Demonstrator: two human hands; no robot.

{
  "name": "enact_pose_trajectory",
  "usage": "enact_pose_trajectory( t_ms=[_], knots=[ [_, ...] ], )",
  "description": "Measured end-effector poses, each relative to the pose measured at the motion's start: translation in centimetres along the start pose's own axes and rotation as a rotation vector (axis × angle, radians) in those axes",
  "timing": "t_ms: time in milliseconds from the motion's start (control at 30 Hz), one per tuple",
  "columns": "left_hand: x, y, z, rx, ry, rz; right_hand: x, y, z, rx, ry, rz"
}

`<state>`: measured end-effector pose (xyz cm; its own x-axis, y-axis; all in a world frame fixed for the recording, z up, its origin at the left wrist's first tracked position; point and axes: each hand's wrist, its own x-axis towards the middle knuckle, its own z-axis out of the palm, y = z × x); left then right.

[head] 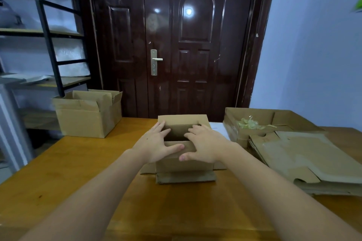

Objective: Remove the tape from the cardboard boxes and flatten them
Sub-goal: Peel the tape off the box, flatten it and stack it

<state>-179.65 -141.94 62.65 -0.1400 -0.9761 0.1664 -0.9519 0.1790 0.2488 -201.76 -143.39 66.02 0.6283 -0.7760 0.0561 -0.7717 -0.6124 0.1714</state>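
My left hand (156, 144) and right hand (203, 145) rest spread and flat-fingered on the small open cardboard box (184, 164) standing on the counter (82, 172) beneath them, light, stiff-walled, probably best pressed flat at its top edges.

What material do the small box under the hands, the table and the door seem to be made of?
Small box: plain brown cardboard, matt, with creased flaps. Table: looks like wood or wood veneer, orange-brown with a light sheen and faint grain. Door: dark brown and very glossy, with bright reflections; painted metal or lacquered wood, I cannot tell which.
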Motion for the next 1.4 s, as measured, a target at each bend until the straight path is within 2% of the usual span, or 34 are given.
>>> enact_pose_trajectory(
  t_ms=[100, 300, 367, 533, 667, 833, 1000, 1133, 1233, 1400],
  knots=[
    [-0.2, -0.1, 0.2, -0.021, 0.018, 0.002, -0.5, 1.5, -0.3, -0.113, 0.089, 0.036],
    [0.0, 0.0, 0.3, -0.053, 0.028, 0.006, -3.4, 4.8, 1.6, -0.205, 0.110, 0.187],
    [0.0, 0.0, 0.5, -0.077, 0.037, 0.010, -4.2, 4.7, 2.9, -0.099, 0.134, 0.237],
    [-0.3, -0.1, 1.4, -0.208, 0.082, 0.019, -4.3, 3.3, 5.2, 0.509, 0.169, 0.343],
    [-0.6, 0.2, 1.6, -0.310, 0.098, 0.010, -4.0, 3.1, 5.8, 0.611, 0.181, 0.358],
    [-1.0, 0.6, 1.7, -0.415, 0.184, -0.016, -3.6, 3.2, 6.5, 0.553, 0.235, 0.384],
    [-1.5, 0.4, 1.3, -0.130, 0.381, 0.044, -3.3, 3.2, 7.0, 0.359, 0.346, 0.421],
    [-2.3, -0.5, 0.8, -0.085, 0.494, 0.036, -3.2, 2.9, 6.8, 0.302, 0.429, 0.452],
    [-3.4, -1.3, 1.4, -0.210, 0.512, -0.097, -3.2, 2.8, 6.6, 0.294, 0.444, 0.495],
    [-5.2, -1.0, 3.1, -0.690, 0.362, -0.256, -3.9, 1.7, 6.5, 0.334, 0.474, 0.545]
  ],
)
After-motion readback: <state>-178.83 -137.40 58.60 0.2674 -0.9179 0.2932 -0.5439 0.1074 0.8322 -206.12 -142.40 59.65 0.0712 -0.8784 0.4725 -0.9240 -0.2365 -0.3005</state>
